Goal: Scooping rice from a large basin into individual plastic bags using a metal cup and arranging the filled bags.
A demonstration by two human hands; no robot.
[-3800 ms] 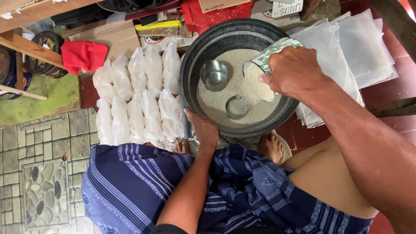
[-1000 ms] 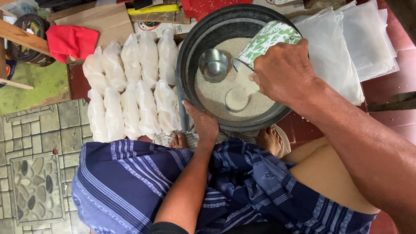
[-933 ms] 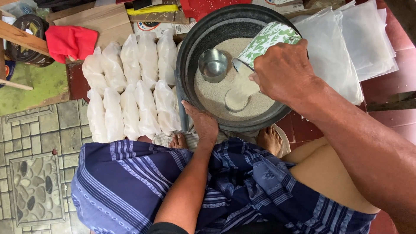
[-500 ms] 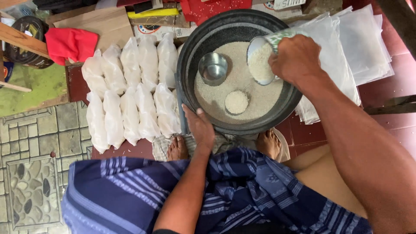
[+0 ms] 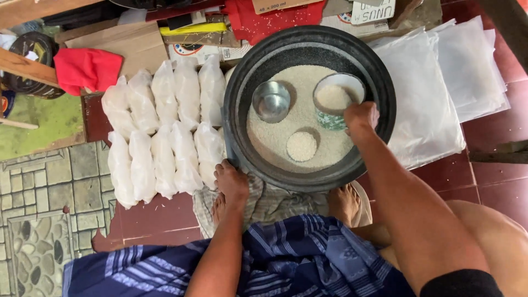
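A big dark basin (image 5: 379, 82) holds white rice (image 5: 297, 118). My right hand (image 5: 360, 116) grips a green patterned cup (image 5: 336, 100) full of rice, upright over the basin's right side. A small steel bowl (image 5: 271, 100) sits in the rice at the left, and a small round cup of rice (image 5: 302, 146) is sunk in it near the front. My left hand (image 5: 231, 180) rests on the basin's near-left rim.
Two rows of filled, tied plastic rice bags (image 5: 165, 124) lie left of the basin. A stack of flat clear plastic bags (image 5: 440, 88) lies to the right. A red cloth (image 5: 87, 69), cardboard and boxes sit behind. My feet (image 5: 345, 202) rest under the basin.
The right hand scooped the green cup through the rice, then turned it upright, full, over the basin's right side. The left hand stayed on the rim.
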